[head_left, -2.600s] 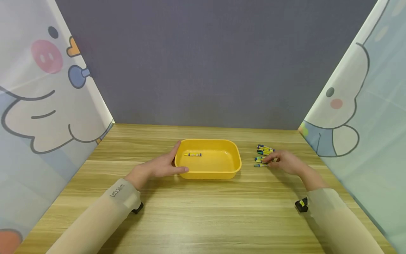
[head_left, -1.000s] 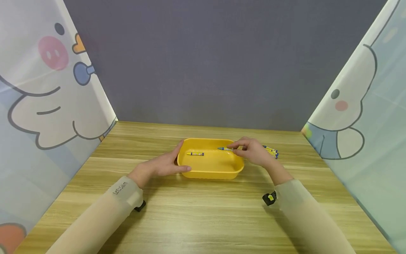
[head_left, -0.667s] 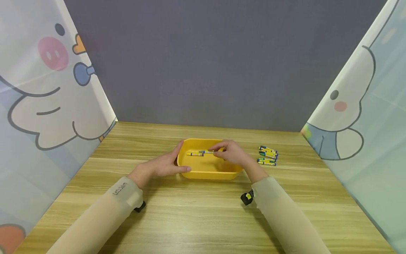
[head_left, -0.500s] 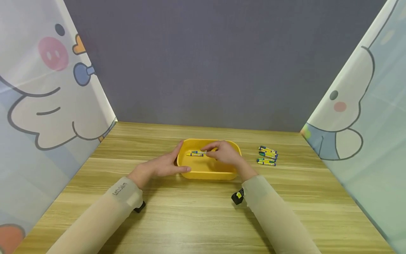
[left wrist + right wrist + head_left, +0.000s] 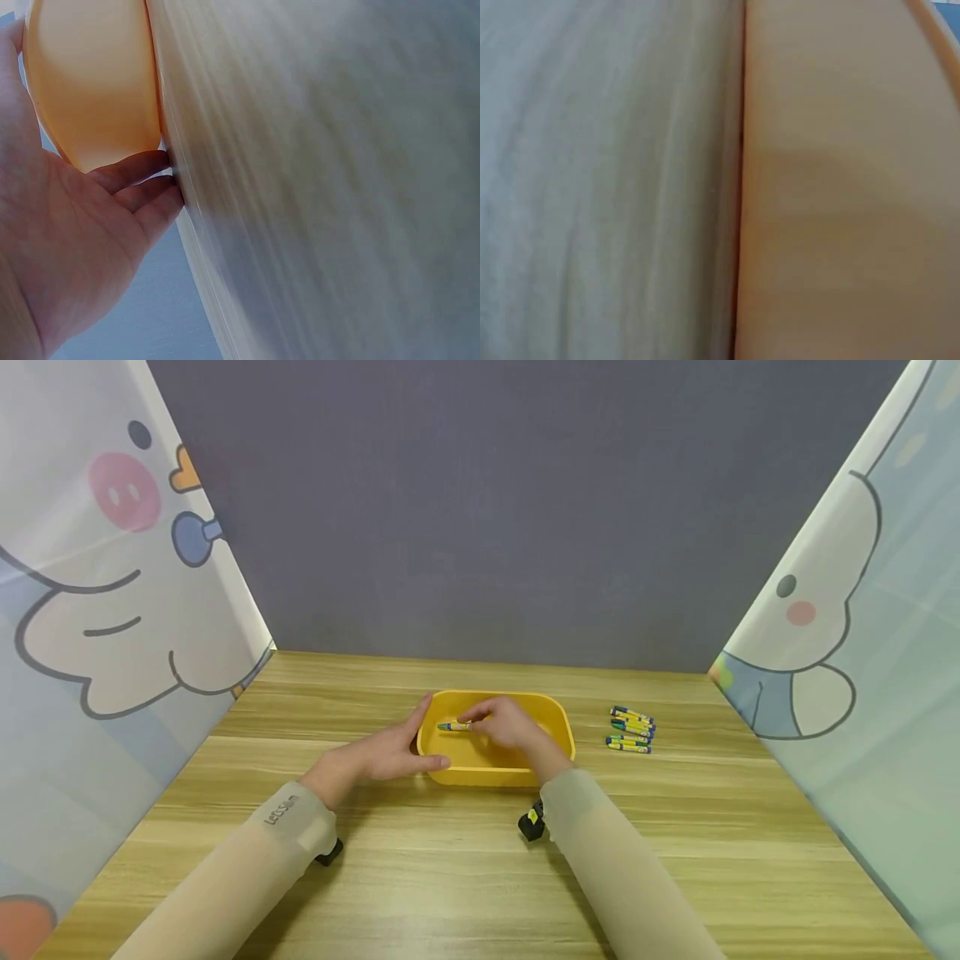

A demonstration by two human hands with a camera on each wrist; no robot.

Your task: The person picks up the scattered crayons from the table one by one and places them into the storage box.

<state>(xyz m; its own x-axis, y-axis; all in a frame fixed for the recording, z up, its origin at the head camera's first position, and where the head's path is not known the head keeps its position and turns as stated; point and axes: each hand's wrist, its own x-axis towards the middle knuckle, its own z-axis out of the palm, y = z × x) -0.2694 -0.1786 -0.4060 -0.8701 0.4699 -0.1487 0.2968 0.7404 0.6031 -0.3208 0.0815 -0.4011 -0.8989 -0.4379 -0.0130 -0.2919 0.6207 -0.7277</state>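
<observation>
A yellow plastic basin (image 5: pixel 487 777) stands on the wooden table. My left hand (image 5: pixel 382 753) holds its left end, thumb over the near rim and fingers along the outer wall; the left wrist view shows these fingers against the basin (image 5: pixel 94 75). Inside the basin, my right hand (image 5: pixel 506 727) pinches a crayon (image 5: pixel 452 727) with a dull green tip by its right end, low over the floor. The yellow-tipped crayon in there cannot be told apart from it now. In the right wrist view, only the basin's wall (image 5: pixel 840 187) and the table show, without the hand.
To the right of the basin lies a loose group of several crayons (image 5: pixel 632 729) in yellow wrappers with dark ends. A grey panel (image 5: pixel 480 510) closes off the table's (image 5: pixel 450 877) back, and printed cloths hang at both sides.
My right hand picked the dull green crayon from the group at right, carried it left into the basin and lowered it by the yellow crayon. The left hand has stayed on the basin.
</observation>
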